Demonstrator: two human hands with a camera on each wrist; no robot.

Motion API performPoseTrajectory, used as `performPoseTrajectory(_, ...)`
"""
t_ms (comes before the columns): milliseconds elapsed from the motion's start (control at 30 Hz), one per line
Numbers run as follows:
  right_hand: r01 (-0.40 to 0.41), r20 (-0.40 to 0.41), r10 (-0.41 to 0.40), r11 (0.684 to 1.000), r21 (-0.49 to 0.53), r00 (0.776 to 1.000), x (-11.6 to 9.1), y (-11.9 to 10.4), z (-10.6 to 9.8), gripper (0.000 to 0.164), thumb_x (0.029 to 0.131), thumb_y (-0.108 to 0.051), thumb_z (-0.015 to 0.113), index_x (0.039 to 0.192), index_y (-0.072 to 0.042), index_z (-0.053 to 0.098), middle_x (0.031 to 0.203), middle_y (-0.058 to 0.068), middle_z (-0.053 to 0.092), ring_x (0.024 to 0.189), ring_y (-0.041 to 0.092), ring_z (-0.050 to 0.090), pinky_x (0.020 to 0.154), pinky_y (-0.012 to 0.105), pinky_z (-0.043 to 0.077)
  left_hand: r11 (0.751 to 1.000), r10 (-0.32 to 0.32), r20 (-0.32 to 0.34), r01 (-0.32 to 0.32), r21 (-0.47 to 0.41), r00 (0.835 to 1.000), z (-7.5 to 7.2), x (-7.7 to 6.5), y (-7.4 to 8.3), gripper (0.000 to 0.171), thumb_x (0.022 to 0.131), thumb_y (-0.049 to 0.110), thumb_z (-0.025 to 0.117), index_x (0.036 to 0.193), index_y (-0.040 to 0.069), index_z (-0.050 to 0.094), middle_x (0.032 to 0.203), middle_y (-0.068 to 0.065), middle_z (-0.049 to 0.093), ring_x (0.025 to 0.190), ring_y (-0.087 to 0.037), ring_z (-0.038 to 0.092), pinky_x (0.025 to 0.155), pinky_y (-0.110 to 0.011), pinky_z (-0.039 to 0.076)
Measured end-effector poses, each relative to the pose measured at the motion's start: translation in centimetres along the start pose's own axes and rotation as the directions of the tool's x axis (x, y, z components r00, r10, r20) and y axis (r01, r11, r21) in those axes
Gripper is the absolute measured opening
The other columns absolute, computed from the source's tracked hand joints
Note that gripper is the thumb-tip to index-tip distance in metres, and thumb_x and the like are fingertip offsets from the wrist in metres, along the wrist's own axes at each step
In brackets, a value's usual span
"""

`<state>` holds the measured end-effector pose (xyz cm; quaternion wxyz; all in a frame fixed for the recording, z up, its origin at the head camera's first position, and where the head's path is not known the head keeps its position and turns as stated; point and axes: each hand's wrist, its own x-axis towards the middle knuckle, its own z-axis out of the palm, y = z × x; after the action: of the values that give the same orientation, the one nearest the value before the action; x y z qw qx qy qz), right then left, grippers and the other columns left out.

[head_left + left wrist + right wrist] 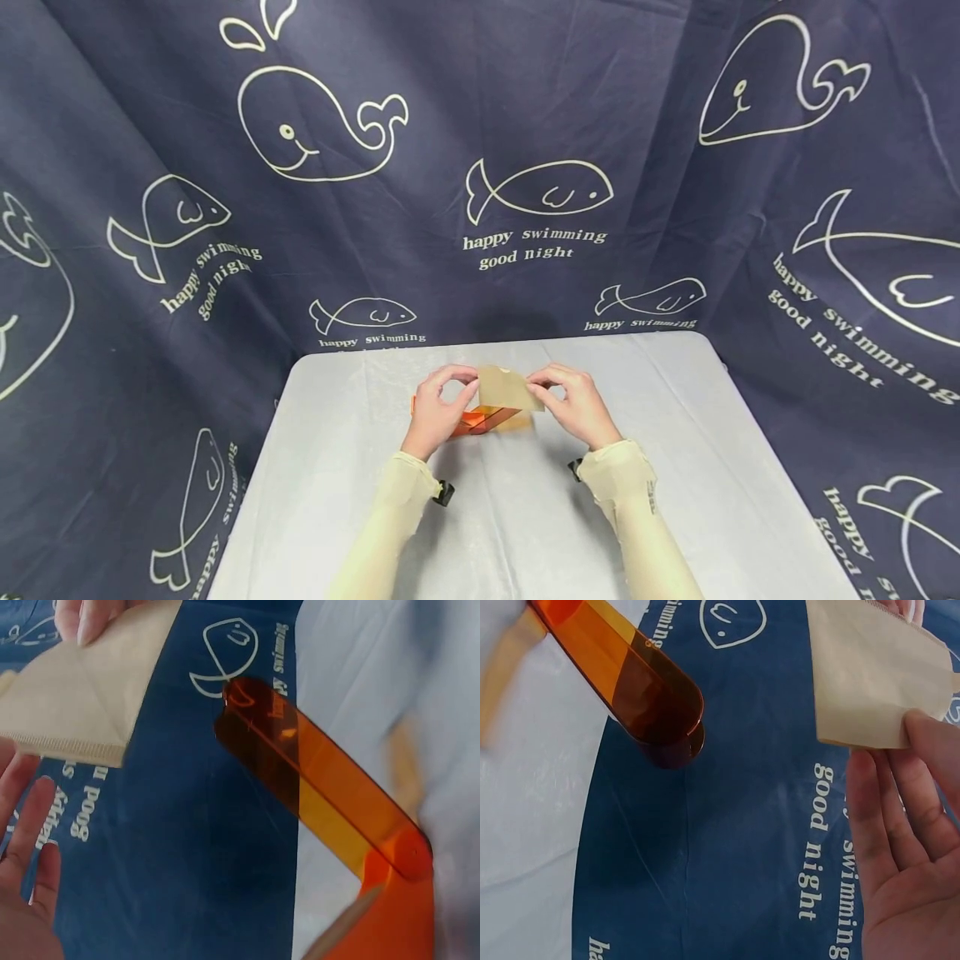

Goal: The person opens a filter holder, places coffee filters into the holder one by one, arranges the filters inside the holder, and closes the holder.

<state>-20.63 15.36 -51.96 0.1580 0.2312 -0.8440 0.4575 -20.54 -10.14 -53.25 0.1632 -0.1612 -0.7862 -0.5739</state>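
A tan paper coffee filter with a crimped seam is held up over the table between both hands. My left hand pinches its left edge between thumb and fingers. At the opposite edge, my right hand pinches a corner, thumb on the near face; the right wrist view shows the other fingers extended below. Beneath the filter stands an orange see-through plastic piece with long rounded arms joined at a hinge. Neither hand visibly grips it, and the left hand partly hides it in the head view.
The table has a pale cover. A dark blue curtain with white fish and whale drawings surrounds its back and sides. An amber patch lies beside the orange piece; whether it is tinted light or an object is unclear.
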Motion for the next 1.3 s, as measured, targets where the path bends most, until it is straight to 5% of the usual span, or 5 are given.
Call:
performPoseTrajectory(267, 0.019, -0.027, -0.018, 1.0, 0.02, 0.999, 0.8, -0.1, 0.8, 0.01, 0.092, -0.009, 0.077, 0.1, -0.015, 0.08, 0.095, -0.004, 0.077, 0.086, 0.01, 0.071, 0.078, 0.029, 0.057, 0.999, -0.045, -0.105, 0.046, 0.004, 0.993, -3.2, -0.4, -0.3, 0.038, 0.085, -0.016, 0.057, 0.115, 0.002, 0.073, 0.103, -0.018, 0.074, 0.101, -0.029, 0.065, 0.099, -0.028, 0.043)
performPoseTrajectory(400, 0.029, -0.022, -0.029, 0.999, 0.027, 0.999, 1.4, -0.2, 1.4, 0.011, 0.092, -0.008, 0.076, 0.1, -0.015, 0.08, 0.095, -0.004, 0.077, 0.086, 0.01, 0.071, 0.078, 0.029, 0.057, 0.998, -0.061, -0.1, 0.062, 0.012, 0.993, -4.9, -0.7, -0.4, 0.056, 0.076, -0.024, 0.051, 0.127, -0.004, 0.065, 0.115, -0.022, 0.069, 0.11, -0.036, 0.059, 0.102, -0.039, 0.04)
performPoseTrajectory(733, 0.044, 0.035, -0.046, 0.997, 0.06, 0.998, 3.1, -1.1, 4.0, 0.01, 0.092, -0.008, 0.077, 0.1, -0.013, 0.08, 0.097, -0.001, 0.078, 0.088, 0.014, 0.072, 0.08, 0.032, 0.058, 0.959, -0.264, 0.051, 0.256, 0.124, 0.963, -6.3, -1.7, -7.4, 0.095, 0.064, -0.027, 0.053, 0.152, 0.007, 0.044, 0.143, -0.017, 0.056, 0.132, -0.038, 0.052, 0.116, -0.057, 0.036)
performPoseTrajectory(1033, 0.03, 0.092, -0.037, 0.996, 0.078, 0.995, 4.2, -1.4, 6.7, 0.009, 0.091, -0.008, 0.078, 0.098, -0.012, 0.08, 0.097, 0.0, 0.078, 0.085, 0.015, 0.072, 0.078, 0.038, 0.061, 0.931, -0.331, 0.019, 0.323, 0.168, 0.943, -5.1, -2.3, -9.7, 0.086, 0.063, -0.027, 0.05, 0.142, 0.006, 0.054, 0.126, -0.016, 0.067, 0.12, -0.036, 0.062, 0.11, -0.051, 0.046)
performPoseTrajectory(1300, 0.005, 0.132, -0.008, 1.0, 0.025, 0.991, 4.2, -1.3, 8.7, 0.009, 0.09, -0.008, 0.078, 0.095, -0.014, 0.08, 0.092, -0.003, 0.079, 0.083, 0.013, 0.073, 0.08, 0.034, 0.06, 0.857, -0.413, -0.094, 0.422, 0.296, 0.906, -3.9, -2.9, -10.0, 0.062, 0.066, -0.021, 0.054, 0.12, 0.009, 0.066, 0.112, -0.014, 0.074, 0.105, -0.032, 0.068, 0.094, -0.05, 0.054)
